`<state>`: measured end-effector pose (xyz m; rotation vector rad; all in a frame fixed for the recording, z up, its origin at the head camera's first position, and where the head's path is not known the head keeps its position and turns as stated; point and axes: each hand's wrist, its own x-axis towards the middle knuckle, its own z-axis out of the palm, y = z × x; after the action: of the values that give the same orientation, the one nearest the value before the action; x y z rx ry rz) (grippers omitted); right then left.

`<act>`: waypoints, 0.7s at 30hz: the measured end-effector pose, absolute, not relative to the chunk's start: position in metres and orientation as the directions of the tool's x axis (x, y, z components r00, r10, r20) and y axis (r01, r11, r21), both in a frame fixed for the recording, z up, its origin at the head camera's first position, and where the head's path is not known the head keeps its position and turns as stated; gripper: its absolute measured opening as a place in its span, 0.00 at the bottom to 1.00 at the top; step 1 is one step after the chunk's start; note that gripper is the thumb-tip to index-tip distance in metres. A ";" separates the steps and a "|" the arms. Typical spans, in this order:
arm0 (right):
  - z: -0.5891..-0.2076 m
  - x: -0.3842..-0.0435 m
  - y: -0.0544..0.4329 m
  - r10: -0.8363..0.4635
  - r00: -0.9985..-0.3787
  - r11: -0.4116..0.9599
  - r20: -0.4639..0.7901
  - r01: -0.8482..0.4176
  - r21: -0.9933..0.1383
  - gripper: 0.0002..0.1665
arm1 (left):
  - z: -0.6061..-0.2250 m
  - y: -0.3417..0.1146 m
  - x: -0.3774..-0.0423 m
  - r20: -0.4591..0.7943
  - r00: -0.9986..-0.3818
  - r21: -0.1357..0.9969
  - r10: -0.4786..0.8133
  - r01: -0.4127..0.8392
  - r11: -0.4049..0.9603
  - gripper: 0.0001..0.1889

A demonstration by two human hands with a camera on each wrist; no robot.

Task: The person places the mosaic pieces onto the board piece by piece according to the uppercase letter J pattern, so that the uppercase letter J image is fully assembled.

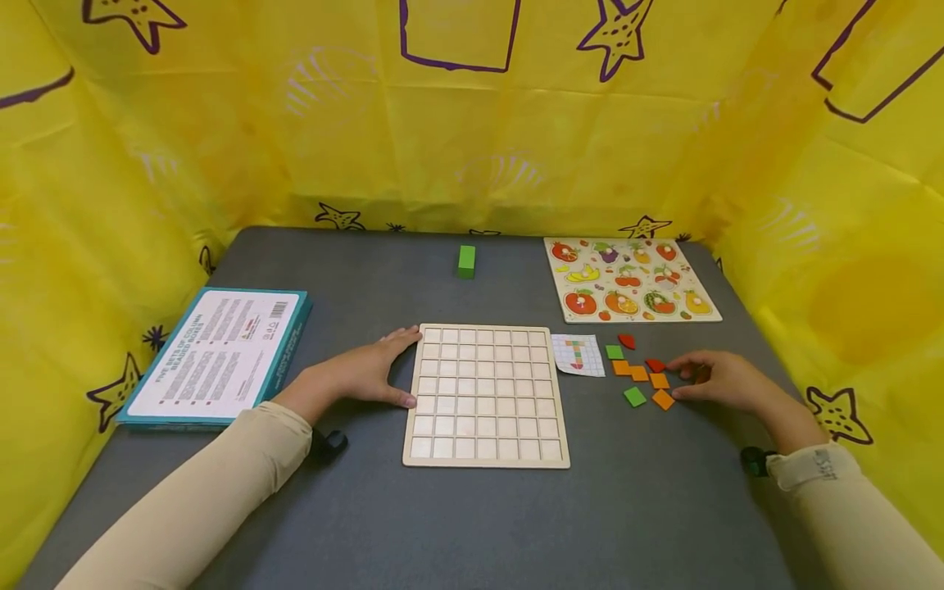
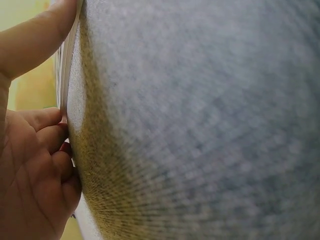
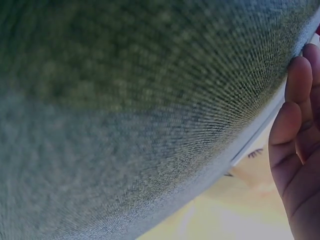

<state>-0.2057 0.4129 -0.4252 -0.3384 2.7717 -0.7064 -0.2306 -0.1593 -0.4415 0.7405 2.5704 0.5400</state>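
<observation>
A wooden grid board (image 1: 487,396) with bare square cells lies flat in the middle of the table. My left hand (image 1: 366,370) rests at its left edge, thumb and fingers spread apart; the left wrist view shows the thumb (image 2: 35,40) against the board's side. To the right, my right hand (image 1: 723,381) is low over the table beside loose tiles. Its fingertips are close to a red rounded tile (image 1: 655,365), and its thumb is by an orange square tile (image 1: 663,399). Nearby lie more orange tiles, green square tiles (image 1: 614,352) and another red piece (image 1: 627,341).
A paper card (image 1: 578,355) with a coloured grid pattern touches the board's right side. Behind are a fruit puzzle board (image 1: 601,299) and a green block (image 1: 466,262). A teal-edged box (image 1: 221,356) lies at left. Yellow cloth (image 1: 472,147) surrounds the grey table (image 1: 472,533).
</observation>
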 end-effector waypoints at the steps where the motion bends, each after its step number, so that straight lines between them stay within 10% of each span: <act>1: -0.426 -0.206 0.413 -0.287 -0.939 0.856 -0.191 -0.162 -0.492 0.29 | -0.441 -0.159 -0.231 -0.277 -0.775 0.465 0.569 0.410 0.785 0.62; 21: -0.428 -0.209 0.411 -0.340 -0.924 0.865 -0.173 -0.235 -0.444 0.25 | -0.441 -0.159 -0.232 -0.288 -0.775 0.464 0.563 0.402 0.790 0.63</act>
<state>-0.2089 0.4108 -0.4275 -0.4377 2.7928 -0.6194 -0.2325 -0.1589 -0.4410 0.7270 2.5634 0.5330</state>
